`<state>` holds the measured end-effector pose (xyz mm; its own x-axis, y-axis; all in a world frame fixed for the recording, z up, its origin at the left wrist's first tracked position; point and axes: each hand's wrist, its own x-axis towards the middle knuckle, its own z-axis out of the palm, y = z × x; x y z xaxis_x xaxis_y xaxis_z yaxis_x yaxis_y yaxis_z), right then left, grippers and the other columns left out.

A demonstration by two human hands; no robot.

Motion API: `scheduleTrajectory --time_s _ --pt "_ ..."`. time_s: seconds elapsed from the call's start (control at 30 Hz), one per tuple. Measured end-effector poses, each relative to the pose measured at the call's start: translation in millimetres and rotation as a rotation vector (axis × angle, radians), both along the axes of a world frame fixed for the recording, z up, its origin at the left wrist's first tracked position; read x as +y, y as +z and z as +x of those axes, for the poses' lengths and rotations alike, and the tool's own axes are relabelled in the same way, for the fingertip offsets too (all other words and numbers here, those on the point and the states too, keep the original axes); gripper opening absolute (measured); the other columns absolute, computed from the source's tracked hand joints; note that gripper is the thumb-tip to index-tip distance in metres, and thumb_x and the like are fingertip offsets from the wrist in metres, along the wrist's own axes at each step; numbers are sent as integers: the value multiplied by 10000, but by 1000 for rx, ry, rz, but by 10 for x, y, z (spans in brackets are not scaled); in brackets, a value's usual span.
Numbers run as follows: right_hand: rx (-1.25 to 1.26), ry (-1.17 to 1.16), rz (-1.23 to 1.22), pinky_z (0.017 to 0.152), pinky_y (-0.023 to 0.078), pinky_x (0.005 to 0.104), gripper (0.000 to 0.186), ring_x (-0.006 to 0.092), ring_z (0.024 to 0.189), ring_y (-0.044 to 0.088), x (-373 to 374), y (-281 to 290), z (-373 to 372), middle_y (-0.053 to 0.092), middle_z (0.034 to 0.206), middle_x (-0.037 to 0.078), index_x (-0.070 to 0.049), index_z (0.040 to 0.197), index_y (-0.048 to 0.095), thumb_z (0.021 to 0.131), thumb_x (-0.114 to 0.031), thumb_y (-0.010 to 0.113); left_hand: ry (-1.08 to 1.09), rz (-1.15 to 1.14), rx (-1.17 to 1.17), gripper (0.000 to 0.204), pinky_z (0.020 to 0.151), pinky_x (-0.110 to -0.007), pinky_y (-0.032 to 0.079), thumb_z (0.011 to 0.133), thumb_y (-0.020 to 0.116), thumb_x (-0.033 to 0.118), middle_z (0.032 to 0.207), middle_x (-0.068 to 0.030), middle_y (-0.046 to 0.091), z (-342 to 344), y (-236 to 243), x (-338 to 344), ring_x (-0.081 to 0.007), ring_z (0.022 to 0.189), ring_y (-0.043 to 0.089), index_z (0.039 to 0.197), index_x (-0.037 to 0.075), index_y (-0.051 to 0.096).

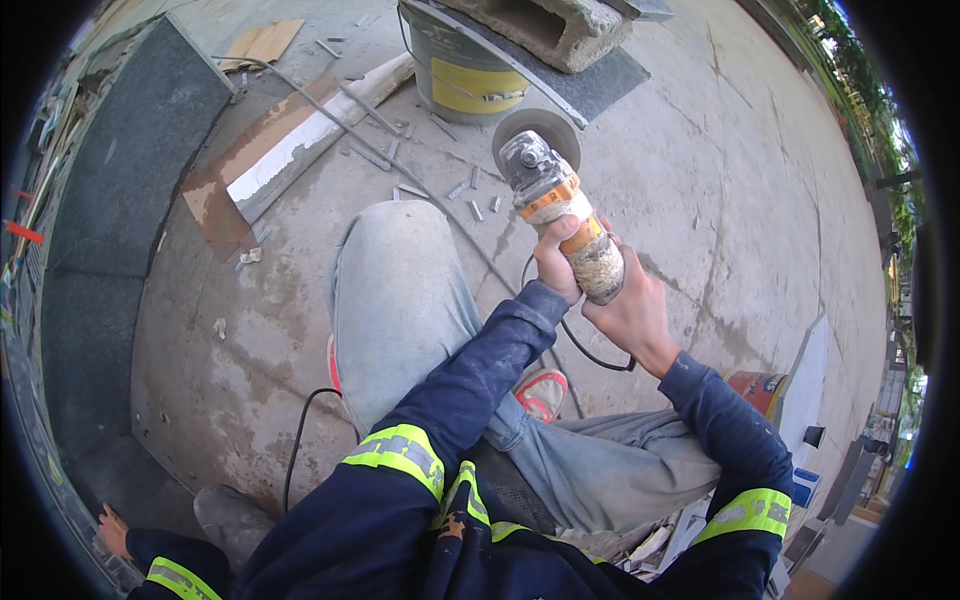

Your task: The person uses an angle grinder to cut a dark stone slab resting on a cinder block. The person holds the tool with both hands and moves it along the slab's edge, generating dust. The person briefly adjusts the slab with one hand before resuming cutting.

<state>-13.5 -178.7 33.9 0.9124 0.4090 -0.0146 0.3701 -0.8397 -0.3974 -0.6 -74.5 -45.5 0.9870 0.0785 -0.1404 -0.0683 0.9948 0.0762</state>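
Observation:
Both my hands are wrapped around an angle grinder [550, 190] with a worn, dust-caked body and orange bands. My left hand [558, 262] grips it from the left side, thumb across the body. From the right, my right hand [638, 305] closes around the rear of the body, its fingers partly hidden. The grinder points away from me, and its round grey disc [562, 132] is close to the edge of a dark stone slab [605, 85]. That slab rests on a bucket [470, 90] with a yellow label, weighted by a hollow concrete block [570, 35].
Metal offcuts [458, 190] and a long rod [440, 205] lie on the concrete floor. A white-painted board [290, 165] is ahead-left, near a large dark panel [110, 170]. A black cord [590, 355] loops below the grinder. Another person's hand [113, 530] shows at lower left.

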Motion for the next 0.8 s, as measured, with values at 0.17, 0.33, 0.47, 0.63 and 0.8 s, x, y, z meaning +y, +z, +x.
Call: scheduleTrajectory --time_s 0.17,0.33,0.47,0.63,0.8 --pt "10 -7 -15 646 528 448 573 411 715 651 -8 16 -4 649 747 220 23 1095 486 603 -157 717 -13 -3 -4 483 688 -401 548 709 661 352 868 -129 582 15 8 -12 -273 736 628 1040 47 488" --pt "-9 -7 -44 643 526 449 546 408 714 651 -16 39 12 649 757 222 23 1062 489 600 -156 719 -13 -20 10 487 684 -405 548 708 659 362 866 -128 582 29 11 -43 -275 731 629 1038 46 489" --pt "-1 -4 -40 641 525 449 539 405 713 652 -9 60 7 648 762 223 23 1052 490 600 -157 720 -11 -2 0 482 681 -405 549 711 654 365 867 -128 582 25 13 -38 -273 732 629 1035 48 491" --pt "-5 -2 -38 647 525 444 535 402 715 654 -16 36 26 648 758 217 25 1051 497 602 -160 721 -27 48 12 498 716 -407 536 687 657 402 885 -120 581 35 21 -13 -287 771 616 1022 66 504" --pt "8 -26 -17 649 525 440 529 402 720 652 4 32 26 645 751 215 29 1041 501 599 -160 723 -47 55 34 481 716 -411 533 697 650 396 886 -126 578 70 0 -8 -290 773 616 1012 62 507"
